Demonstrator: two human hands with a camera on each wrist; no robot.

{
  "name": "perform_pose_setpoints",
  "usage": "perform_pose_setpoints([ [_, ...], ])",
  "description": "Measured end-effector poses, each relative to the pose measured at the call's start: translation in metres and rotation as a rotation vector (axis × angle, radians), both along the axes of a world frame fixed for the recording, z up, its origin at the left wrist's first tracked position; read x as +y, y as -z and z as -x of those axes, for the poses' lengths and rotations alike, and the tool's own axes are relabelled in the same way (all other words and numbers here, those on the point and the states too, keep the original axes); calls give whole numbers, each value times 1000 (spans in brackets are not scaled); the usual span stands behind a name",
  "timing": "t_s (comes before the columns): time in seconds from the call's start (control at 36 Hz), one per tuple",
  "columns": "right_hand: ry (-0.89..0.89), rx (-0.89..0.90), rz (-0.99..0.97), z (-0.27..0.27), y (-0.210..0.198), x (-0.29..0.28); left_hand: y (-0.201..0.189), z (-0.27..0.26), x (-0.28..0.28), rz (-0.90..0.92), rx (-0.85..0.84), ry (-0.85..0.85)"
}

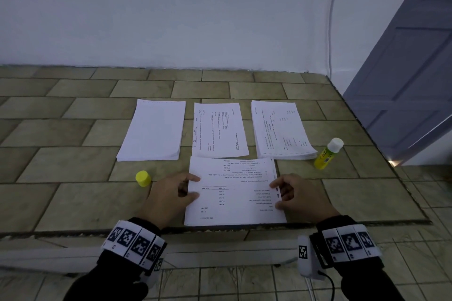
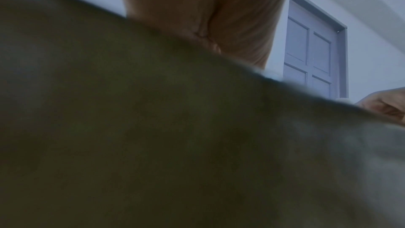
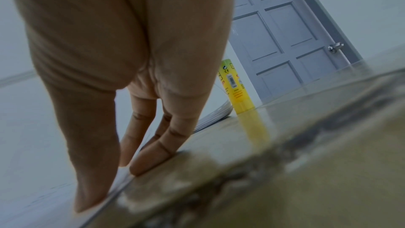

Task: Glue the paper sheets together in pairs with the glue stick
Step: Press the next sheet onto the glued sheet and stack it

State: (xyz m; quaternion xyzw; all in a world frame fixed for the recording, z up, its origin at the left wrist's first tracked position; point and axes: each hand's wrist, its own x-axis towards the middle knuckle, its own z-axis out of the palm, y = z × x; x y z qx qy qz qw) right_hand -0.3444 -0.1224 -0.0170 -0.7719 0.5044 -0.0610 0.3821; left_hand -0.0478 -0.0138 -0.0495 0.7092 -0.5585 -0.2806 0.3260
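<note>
A printed sheet (image 1: pixel 234 193) lies at the near edge of the tiled table (image 1: pixel 73 159), its white surface (image 3: pixel 32 145) also showing in the right wrist view. My left hand (image 1: pixel 171 195) rests at its left edge, thumb and a finger on the paper. My right hand (image 1: pixel 296 193) touches the right edge with straight fingertips (image 3: pixel 153 159). The uncapped yellow glue stick (image 1: pixel 327 154) (image 3: pixel 237 89) stands at the right, untouched. Its yellow cap (image 1: pixel 143 178) sits left of my left hand. The left wrist view shows mostly blurred tabletop and my left hand's palm (image 2: pixel 208 6).
Behind the sheet lie a blank paper stack (image 1: pixel 152 129), a single printed sheet (image 1: pixel 219 129) and a printed stack (image 1: pixel 281 129) (image 3: pixel 217 115). The table's front edge (image 1: pixel 220 228) is just below my wrists. A grey door (image 1: pixel 403 80) stands at the right.
</note>
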Motion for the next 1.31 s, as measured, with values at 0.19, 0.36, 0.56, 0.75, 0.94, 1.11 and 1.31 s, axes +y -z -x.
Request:
perform_pose_setpoints([
  [0.19,5,5,-4,-1,-1,0,3,-2,1,15,-2,9],
  [0.36,-14,71,20,-4,-4,2,3,-3,0,29,-50,34],
  [0.56,-84,354,174,-13,-8,9,2,3,-2,69,-362,68],
  [0.75,-113,534,309,-26,-19,20,27,21,-16,4,-567,102],
  [0.94,-177,509,385,-55,-7,35,38,23,-15,-33,-661,80],
  [1.11,-410,372,372,-104,17,48,42,22,-15,-11,-725,101],
  [1.31,-371,392,439,-102,40,35,44,22,-16,-2,-763,102],
])
